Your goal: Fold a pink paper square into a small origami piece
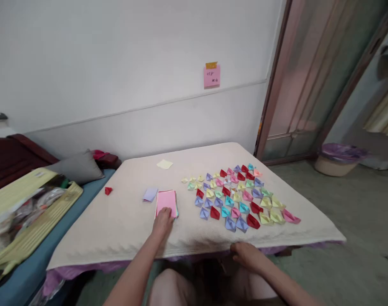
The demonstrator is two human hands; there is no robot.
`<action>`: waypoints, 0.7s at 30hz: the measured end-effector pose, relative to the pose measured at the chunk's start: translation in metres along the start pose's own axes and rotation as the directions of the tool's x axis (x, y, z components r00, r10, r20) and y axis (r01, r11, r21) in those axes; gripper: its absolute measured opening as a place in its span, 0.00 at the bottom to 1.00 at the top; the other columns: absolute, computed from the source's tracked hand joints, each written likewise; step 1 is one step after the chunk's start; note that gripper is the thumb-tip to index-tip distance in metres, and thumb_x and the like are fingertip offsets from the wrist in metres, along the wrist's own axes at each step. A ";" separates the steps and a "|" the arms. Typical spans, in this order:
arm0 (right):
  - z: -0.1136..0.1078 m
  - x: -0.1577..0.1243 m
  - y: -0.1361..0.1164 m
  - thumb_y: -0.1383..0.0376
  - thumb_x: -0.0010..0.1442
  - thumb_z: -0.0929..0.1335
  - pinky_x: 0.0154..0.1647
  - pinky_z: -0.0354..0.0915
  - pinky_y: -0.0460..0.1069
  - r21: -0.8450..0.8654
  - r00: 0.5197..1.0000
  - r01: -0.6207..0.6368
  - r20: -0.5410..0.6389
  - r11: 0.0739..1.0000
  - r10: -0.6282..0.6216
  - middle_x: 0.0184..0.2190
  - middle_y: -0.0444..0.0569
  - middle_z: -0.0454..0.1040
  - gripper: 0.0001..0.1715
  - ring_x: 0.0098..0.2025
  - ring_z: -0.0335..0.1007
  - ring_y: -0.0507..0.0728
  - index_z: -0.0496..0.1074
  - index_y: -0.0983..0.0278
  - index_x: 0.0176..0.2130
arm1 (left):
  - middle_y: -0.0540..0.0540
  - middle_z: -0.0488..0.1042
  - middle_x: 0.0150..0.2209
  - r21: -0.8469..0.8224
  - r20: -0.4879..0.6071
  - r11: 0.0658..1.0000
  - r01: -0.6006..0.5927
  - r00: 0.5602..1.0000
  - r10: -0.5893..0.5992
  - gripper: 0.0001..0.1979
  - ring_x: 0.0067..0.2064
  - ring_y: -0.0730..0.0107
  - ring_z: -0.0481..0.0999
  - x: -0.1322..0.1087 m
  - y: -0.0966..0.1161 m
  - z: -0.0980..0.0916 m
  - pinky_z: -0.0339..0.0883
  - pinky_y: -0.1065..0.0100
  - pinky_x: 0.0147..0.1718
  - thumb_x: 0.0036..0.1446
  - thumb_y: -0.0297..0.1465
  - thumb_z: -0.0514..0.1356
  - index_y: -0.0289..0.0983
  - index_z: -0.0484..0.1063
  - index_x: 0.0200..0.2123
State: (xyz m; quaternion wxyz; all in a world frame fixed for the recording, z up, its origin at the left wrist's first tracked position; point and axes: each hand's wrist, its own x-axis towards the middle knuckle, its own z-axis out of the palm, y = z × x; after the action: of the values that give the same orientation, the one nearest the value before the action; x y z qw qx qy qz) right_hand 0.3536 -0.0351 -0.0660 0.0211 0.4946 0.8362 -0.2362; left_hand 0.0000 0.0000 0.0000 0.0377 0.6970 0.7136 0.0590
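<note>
My left hand rests on the near end of a stack of coloured paper whose top sheet is pink. Its fingers are curled and pressed on that sheet near the lower edge. At the front edge of the table, my right hand hovers with fingers curled in, and no object shows in it. Just left of the stack lies a small lilac paper pile. Many small folded paper boats in red, blue, yellow, pink and green spread in rows across the right half of the cloth.
A pale yellow sheet lies toward the back, and a crumpled red piece at the left. Beyond the left edge are an open yellow case and a grey cushion. A pink note is taped to the wall; a bin stands right.
</note>
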 end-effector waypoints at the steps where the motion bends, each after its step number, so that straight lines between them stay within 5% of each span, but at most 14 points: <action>1: 0.000 0.000 0.000 0.69 0.47 0.63 0.35 0.59 0.50 -0.002 1.000 0.001 -0.003 1.000 -0.002 0.35 0.56 0.76 0.14 0.40 0.72 0.62 0.74 0.65 0.34 | 0.43 0.70 0.43 0.005 0.013 1.000 -0.006 1.000 0.006 0.08 0.47 0.65 0.68 0.000 -0.001 -0.002 0.58 0.68 0.44 0.58 0.28 0.51 0.38 0.66 0.41; 9: -0.002 -0.004 -0.007 0.69 0.47 0.62 0.37 0.59 0.50 -0.016 1.000 -0.009 -0.010 1.000 0.009 0.36 0.57 0.76 0.15 0.41 0.71 0.63 0.74 0.66 0.35 | 0.43 0.68 0.47 0.039 0.077 0.997 -0.064 0.995 0.060 0.11 0.50 0.62 0.65 -0.002 0.000 -0.010 0.57 0.66 0.45 0.57 0.32 0.53 0.40 0.65 0.44; 16: -0.010 -0.011 -0.015 0.69 0.49 0.62 0.38 0.60 0.52 -0.025 0.999 -0.036 -0.020 0.999 0.036 0.38 0.58 0.76 0.17 0.43 0.71 0.64 0.73 0.66 0.38 | 0.44 0.69 0.47 0.028 0.122 0.999 -0.037 0.992 0.033 0.10 0.50 0.65 0.66 0.001 -0.002 -0.013 0.60 0.67 0.44 0.60 0.32 0.51 0.38 0.67 0.42; 21: -0.014 -0.013 -0.022 0.70 0.48 0.62 0.39 0.60 0.52 -0.009 0.998 -0.066 -0.006 0.998 0.066 0.38 0.58 0.76 0.16 0.43 0.71 0.65 0.74 0.66 0.36 | 0.44 0.71 0.44 0.019 0.128 0.999 0.046 0.991 -0.048 0.13 0.44 0.65 0.70 0.003 -0.004 -0.015 0.63 0.58 0.44 0.60 0.36 0.52 0.34 0.68 0.42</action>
State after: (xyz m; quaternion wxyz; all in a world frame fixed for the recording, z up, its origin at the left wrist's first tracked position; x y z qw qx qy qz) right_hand 0.3446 -0.0484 -0.0417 0.0285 0.5226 0.8205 -0.2300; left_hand -0.0061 0.0024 0.0147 0.0794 0.6825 0.7265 0.0077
